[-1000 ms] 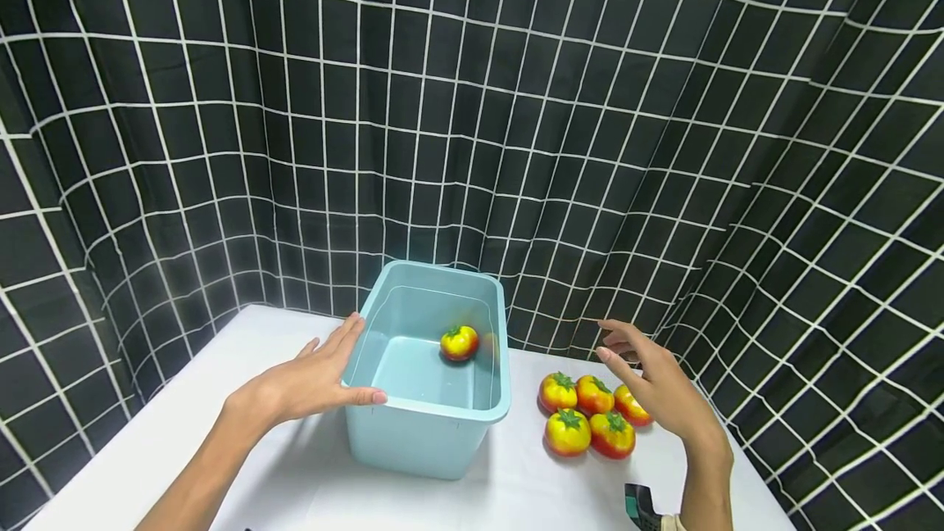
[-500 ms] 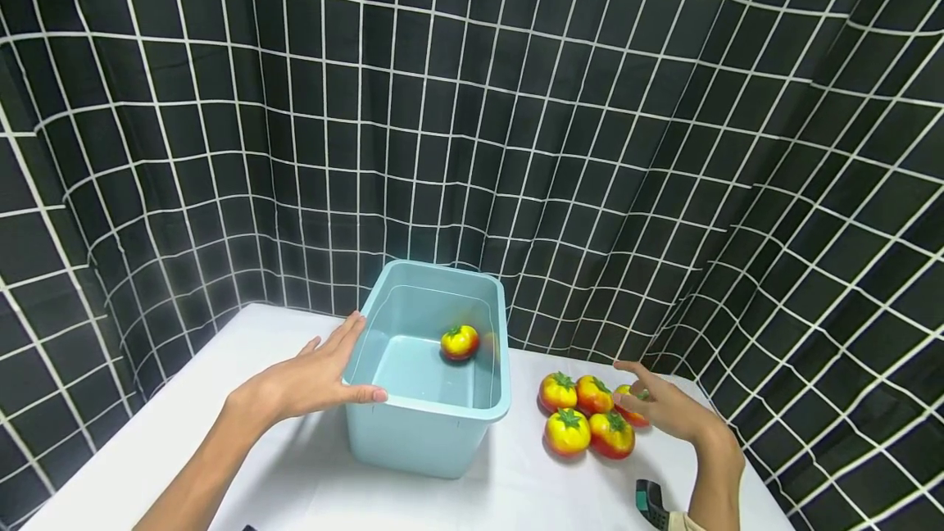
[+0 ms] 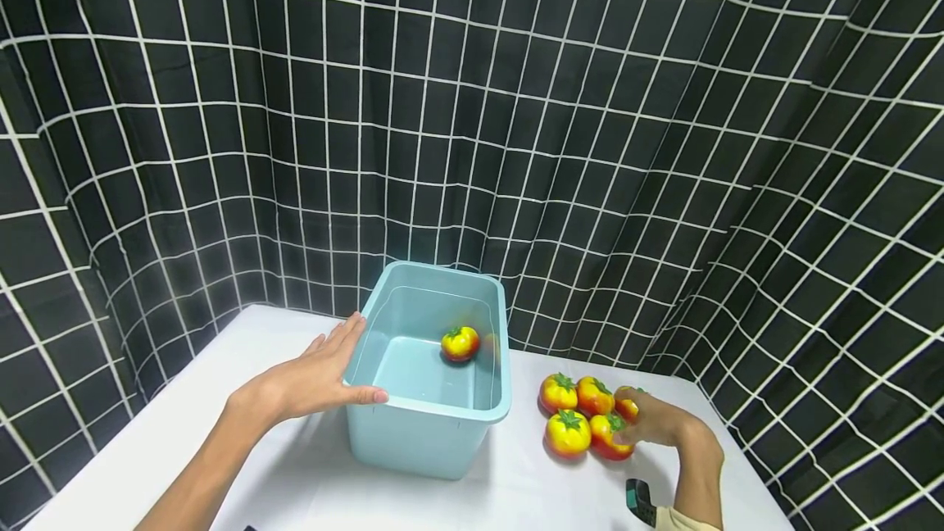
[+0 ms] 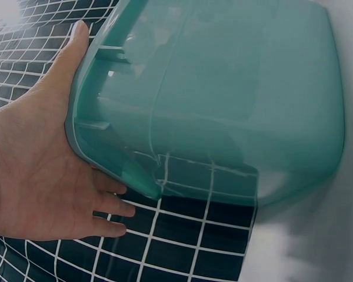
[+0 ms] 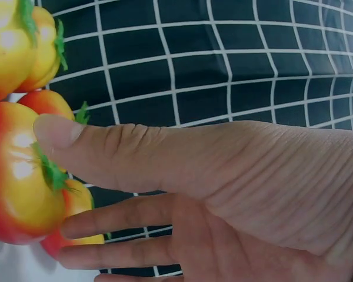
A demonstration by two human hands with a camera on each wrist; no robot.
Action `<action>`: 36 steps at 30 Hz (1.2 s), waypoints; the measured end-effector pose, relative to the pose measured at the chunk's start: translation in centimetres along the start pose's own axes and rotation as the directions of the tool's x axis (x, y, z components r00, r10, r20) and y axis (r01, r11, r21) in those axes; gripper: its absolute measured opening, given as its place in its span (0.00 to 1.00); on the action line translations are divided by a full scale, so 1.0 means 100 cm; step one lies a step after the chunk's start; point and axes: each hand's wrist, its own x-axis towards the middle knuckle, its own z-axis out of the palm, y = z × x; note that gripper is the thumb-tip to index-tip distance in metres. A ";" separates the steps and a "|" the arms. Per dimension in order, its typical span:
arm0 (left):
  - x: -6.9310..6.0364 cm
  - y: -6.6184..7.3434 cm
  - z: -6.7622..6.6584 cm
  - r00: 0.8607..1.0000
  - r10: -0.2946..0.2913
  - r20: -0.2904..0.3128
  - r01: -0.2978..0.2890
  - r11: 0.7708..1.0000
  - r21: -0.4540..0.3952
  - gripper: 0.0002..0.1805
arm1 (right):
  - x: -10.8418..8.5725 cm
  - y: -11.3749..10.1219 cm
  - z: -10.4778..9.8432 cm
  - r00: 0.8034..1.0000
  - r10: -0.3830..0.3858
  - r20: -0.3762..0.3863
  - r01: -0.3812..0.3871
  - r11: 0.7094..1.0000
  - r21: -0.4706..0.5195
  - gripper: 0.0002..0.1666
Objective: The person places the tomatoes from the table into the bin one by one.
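Observation:
The left hand [image 3: 306,382] rests with straight fingers on the left rim of a light blue bin [image 3: 420,441], its thumb along the near edge. In the left wrist view that hand [image 4: 41,164] lies against the bin's rim. One red-yellow tomato [image 3: 460,344] sits inside the bin. The right hand [image 3: 656,419] reaches over the right side of a tomato group, partly covering the rear-right tomato [image 3: 626,410] and near the front-right one [image 3: 606,439]. In the right wrist view the right hand [image 5: 223,200] has its thumb and fingers spread beside a large tomato [image 5: 23,182]; contact is unclear.
Three more tomatoes are in the group: front-left [image 3: 567,433], back-left [image 3: 558,393] and back-middle [image 3: 593,396]. The group lies right of the bin on a white table [image 3: 531,490]. A black curtain with a white grid [image 3: 442,105] surrounds the table's back and sides.
The right hand has come down and forward from above onto the right side of the tomato group. The left hand, bin and tomatoes look unmoved.

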 end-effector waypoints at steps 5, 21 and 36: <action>0.002 0.000 0.000 1.000 0.027 -0.009 -0.027 0.999 0.018 0.69 | 0.004 0.002 0.006 0.998 0.057 0.008 -0.057 0.998 -0.002 0.52; 0.003 0.001 -0.001 0.999 0.038 -0.009 -0.038 0.999 0.023 0.67 | 0.012 0.001 0.010 0.990 0.135 0.044 -0.137 0.990 0.038 0.51; 0.001 0.000 -0.001 0.999 0.036 -0.004 -0.036 0.999 0.006 0.68 | 0.017 0.007 0.018 0.985 0.163 0.058 -0.164 0.986 0.015 0.49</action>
